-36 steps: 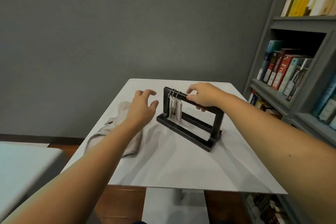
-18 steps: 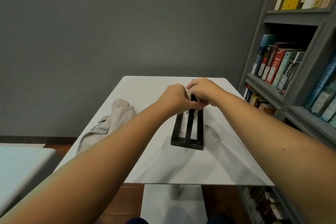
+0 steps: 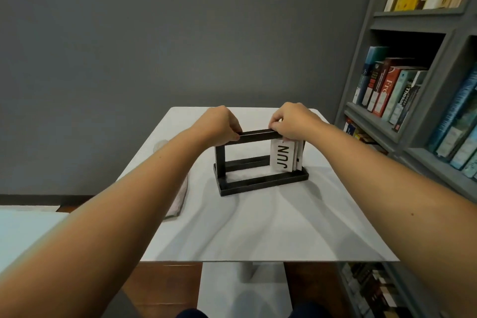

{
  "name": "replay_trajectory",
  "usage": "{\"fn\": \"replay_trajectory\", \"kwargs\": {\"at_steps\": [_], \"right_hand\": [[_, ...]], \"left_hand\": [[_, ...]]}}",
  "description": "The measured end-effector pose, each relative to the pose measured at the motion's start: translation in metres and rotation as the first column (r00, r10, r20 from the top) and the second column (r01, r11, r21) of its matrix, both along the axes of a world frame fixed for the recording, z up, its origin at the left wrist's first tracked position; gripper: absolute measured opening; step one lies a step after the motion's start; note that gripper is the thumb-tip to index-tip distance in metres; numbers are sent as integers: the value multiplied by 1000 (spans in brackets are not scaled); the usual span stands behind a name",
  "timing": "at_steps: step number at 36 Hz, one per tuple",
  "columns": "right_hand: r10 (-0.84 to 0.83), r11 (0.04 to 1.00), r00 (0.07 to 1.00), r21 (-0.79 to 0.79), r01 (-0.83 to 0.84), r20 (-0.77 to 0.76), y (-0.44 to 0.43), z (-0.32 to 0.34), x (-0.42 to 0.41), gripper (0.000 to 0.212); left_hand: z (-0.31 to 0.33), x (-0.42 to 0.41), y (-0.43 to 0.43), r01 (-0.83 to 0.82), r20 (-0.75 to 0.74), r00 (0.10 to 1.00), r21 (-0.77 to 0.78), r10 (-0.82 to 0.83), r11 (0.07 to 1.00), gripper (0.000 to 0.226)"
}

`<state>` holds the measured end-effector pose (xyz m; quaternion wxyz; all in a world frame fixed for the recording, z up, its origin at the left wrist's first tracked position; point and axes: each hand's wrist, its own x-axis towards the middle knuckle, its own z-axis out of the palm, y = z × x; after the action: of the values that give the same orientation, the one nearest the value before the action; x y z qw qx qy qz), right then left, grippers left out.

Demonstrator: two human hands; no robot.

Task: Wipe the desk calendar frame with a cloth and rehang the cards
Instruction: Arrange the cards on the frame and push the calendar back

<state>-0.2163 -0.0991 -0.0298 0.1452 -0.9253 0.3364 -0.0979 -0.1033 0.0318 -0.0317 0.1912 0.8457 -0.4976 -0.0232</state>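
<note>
Calendar frame (image 3: pixel 260 160), black and rectangular, stands upright near the middle of the white table (image 3: pixel 258 227), its long top bar running left to right across the person's view. Both hands sit on that bar: the left hand (image 3: pixel 220 124) is clenched around its left end, steadying it, while the right hand (image 3: pixel 291 121) is at the right end, fingers pinched down where the cards (image 3: pixel 285 156) hang, though whether it grips the bar, the rings or the cards themselves I cannot tell, since the fingers cover that spot. The cards are bunched at the right end, the front one reading JUN sideways, hanging down to just above the base. Since the bar lies crosswise, the cards would have to slide along it sideways, and the right hand is the nearer one for that; the left upright and the left hand close off the other end. The cloth (image 3: pixel 178 199) lies crumpled at the left edge of the table, well apart from the frame and partly hidden under the left forearm, so neither hand has it. To my eye wiping has not begun. A grey bookshelf (image 3: pixel 413 116) full of books stands close on the right, clear of the work.
</note>
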Motion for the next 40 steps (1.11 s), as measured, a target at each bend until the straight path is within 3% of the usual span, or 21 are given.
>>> {"fn": "replay_trajectory", "kwargs": {"at_steps": [7, 14, 25, 33, 40], "right_hand": [[135, 991, 989, -26, -134, 57, -15, 9, -11, 17], [165, 986, 983, -7, -166, -84, -26, 6, -20, 36], [222, 972, 975, -71, -222, -12, -23, -5, -12, 29], [271, 962, 962, -42, -269, 33, -17, -9, -7, 25], [299, 954, 953, -9, -299, 37, -20, -6, -14, 42]], "left_hand": [[-3, 19, 3, 0, -5, 1000, -39, -1, 999, 23], [-7, 29, 3, 16, -22, 1000, -56, -17, 998, 23], [-12, 31, 1, 20, -34, 999, -116, -24, 993, 22], [-20, 11, -20, 79, -36, 996, -194, -87, 978, 36], [-27, -8, -38, 127, -63, 988, -202, -142, 971, 44]]}}
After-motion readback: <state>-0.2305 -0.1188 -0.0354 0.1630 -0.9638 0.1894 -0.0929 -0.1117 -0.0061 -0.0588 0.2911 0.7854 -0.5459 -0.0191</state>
